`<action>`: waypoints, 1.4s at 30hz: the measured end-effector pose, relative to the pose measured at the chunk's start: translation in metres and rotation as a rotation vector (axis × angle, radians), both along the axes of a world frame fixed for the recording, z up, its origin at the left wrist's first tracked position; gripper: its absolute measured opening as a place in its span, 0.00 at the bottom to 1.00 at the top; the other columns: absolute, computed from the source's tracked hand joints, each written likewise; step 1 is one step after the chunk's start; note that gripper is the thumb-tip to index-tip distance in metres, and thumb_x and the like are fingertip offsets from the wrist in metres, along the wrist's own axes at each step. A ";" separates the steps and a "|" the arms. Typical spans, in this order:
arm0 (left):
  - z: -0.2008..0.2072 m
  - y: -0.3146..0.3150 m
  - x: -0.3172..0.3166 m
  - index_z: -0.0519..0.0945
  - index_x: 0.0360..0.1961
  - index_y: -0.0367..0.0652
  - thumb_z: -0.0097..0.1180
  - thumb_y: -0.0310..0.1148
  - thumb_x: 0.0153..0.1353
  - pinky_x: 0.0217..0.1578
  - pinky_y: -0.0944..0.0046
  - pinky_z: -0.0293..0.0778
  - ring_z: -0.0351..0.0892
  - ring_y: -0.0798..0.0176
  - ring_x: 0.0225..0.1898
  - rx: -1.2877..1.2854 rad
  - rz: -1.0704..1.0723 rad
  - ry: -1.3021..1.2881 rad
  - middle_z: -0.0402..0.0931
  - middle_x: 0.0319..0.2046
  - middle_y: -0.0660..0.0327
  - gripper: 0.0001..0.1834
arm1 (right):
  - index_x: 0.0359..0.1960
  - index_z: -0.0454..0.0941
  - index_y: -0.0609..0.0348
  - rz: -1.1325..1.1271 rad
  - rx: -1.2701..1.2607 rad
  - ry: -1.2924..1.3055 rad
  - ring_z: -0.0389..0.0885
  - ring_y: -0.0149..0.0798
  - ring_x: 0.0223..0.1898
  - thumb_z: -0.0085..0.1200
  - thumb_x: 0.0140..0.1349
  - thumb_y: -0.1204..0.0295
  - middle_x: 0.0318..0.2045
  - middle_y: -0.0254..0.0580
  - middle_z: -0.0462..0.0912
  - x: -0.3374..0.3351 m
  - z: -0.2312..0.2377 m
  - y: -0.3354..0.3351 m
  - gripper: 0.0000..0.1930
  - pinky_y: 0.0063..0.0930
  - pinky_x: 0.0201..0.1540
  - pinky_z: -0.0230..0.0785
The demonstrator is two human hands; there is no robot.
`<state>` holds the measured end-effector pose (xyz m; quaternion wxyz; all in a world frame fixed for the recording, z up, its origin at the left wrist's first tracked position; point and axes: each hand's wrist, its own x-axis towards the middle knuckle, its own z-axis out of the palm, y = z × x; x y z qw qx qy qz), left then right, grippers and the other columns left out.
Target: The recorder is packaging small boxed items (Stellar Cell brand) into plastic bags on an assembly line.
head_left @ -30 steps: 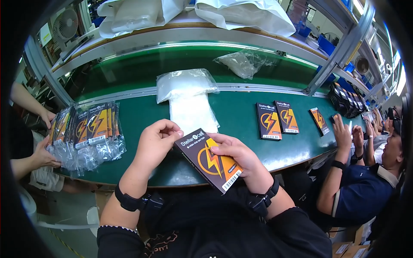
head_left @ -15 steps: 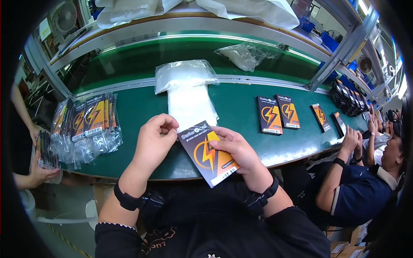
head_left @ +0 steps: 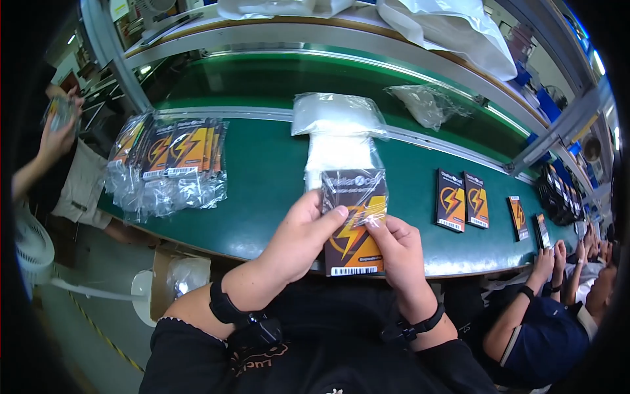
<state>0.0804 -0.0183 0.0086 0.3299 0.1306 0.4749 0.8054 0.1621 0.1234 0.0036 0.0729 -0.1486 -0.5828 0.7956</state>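
Observation:
Both my hands hold a flat black-and-orange battery box (head_left: 354,253) upright in front of me, above the near edge of the table. Clear film of a plastic bag (head_left: 374,180) covers the box's upper part; its lower part looks bare. My left hand (head_left: 303,228) grips the left side, thumb pressed on the front face. My right hand (head_left: 401,253) pinches the right side, thumb also on the front. The fingers behind the box are hidden. Just beyond it lies a stack of clear plastic bags (head_left: 338,152), with a bundle of folded bags (head_left: 338,115) at its far end.
Several bagged boxes (head_left: 174,148) lie piled on the left of the green table (head_left: 262,187). Unbagged boxes (head_left: 451,202) stand to the right, near a black stack (head_left: 559,196). Co-workers flank me: a hand (head_left: 58,139) at left holds bagged packs; a dark sleeve (head_left: 548,331) shows at right.
The clear bag now covers the box's top. My left hand has gone from a pinch at its upper corner to gripping its side; the box is more upright. The view has swung left.

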 end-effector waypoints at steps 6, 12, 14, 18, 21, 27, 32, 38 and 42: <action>0.013 -0.012 -0.016 0.66 0.52 0.31 0.43 0.29 0.66 0.51 0.58 0.72 0.75 0.59 0.49 0.136 -0.083 -0.096 0.73 0.48 0.50 0.16 | 0.67 0.42 0.61 0.192 0.470 0.193 0.78 0.30 0.39 0.64 0.45 0.82 0.35 0.40 0.78 0.005 0.025 0.006 0.51 0.20 0.38 0.70; 0.010 -0.008 0.005 0.66 0.54 0.33 0.43 0.32 0.67 0.54 0.56 0.69 0.72 0.55 0.53 0.043 -0.580 0.091 0.70 0.50 0.52 0.18 | 0.45 0.72 0.67 -0.676 0.699 0.688 0.75 0.32 0.30 0.40 0.51 0.88 0.29 0.41 0.78 0.007 0.025 0.004 0.19 0.25 0.37 0.68; 0.012 -0.008 -0.001 0.66 0.55 0.33 0.43 0.35 0.67 0.54 0.58 0.69 0.71 0.57 0.53 0.015 -0.543 0.029 0.69 0.52 0.52 0.19 | 0.40 0.74 0.66 -0.516 0.810 0.752 0.75 0.33 0.29 0.41 0.48 0.88 0.27 0.41 0.78 0.014 0.026 0.008 0.16 0.26 0.34 0.67; 0.024 -0.016 0.003 0.64 0.58 0.34 0.44 0.40 0.67 0.52 0.63 0.69 0.70 0.62 0.52 0.132 -0.446 -0.319 0.65 0.55 0.53 0.24 | 0.34 0.76 0.61 0.317 0.976 0.765 0.73 0.46 0.26 0.47 0.42 0.86 0.23 0.43 0.72 0.003 0.038 -0.012 0.15 0.33 0.29 0.66; 0.018 -0.021 -0.004 0.64 0.59 0.35 0.47 0.29 0.62 0.47 0.66 0.71 0.73 0.64 0.48 0.069 -0.223 -0.224 0.68 0.51 0.54 0.24 | 0.43 0.73 0.59 0.458 1.051 0.759 0.74 0.46 0.37 0.55 0.49 0.78 0.34 0.44 0.73 -0.006 0.032 -0.029 0.17 0.34 0.37 0.67; 0.035 -0.079 -0.059 0.68 0.55 0.33 0.46 0.17 0.49 0.51 0.63 0.70 0.73 0.61 0.50 0.058 0.592 0.525 0.71 0.50 0.54 0.27 | 0.48 0.71 0.61 0.426 0.921 0.573 0.75 0.46 0.36 0.55 0.54 0.75 0.35 0.45 0.74 -0.008 0.029 -0.018 0.19 0.32 0.39 0.69; 0.023 -0.161 -0.127 0.70 0.54 0.35 0.45 0.22 0.57 0.53 0.66 0.65 0.71 0.63 0.51 -0.591 0.949 1.014 0.70 0.52 0.54 0.22 | 0.46 0.73 0.62 0.376 0.830 0.428 0.76 0.44 0.31 0.54 0.55 0.77 0.32 0.45 0.75 -0.001 0.018 -0.002 0.15 0.29 0.36 0.69; -0.032 -0.195 -0.163 0.70 0.52 0.31 0.44 0.27 0.60 0.61 0.56 0.55 0.60 0.47 0.61 -1.368 0.770 1.193 0.66 0.56 0.47 0.19 | 0.40 0.75 0.65 0.315 0.873 0.432 0.76 0.44 0.30 0.49 0.57 0.81 0.28 0.46 0.76 0.000 0.010 0.004 0.09 0.30 0.34 0.68; -0.036 -0.184 -0.167 0.70 0.53 0.35 0.43 0.28 0.61 0.64 0.49 0.47 0.54 0.49 0.65 -1.534 0.838 1.188 0.64 0.58 0.51 0.19 | 0.40 0.74 0.65 0.314 0.881 0.417 0.77 0.45 0.30 0.49 0.57 0.82 0.28 0.47 0.76 0.002 0.007 0.008 0.09 0.30 0.34 0.69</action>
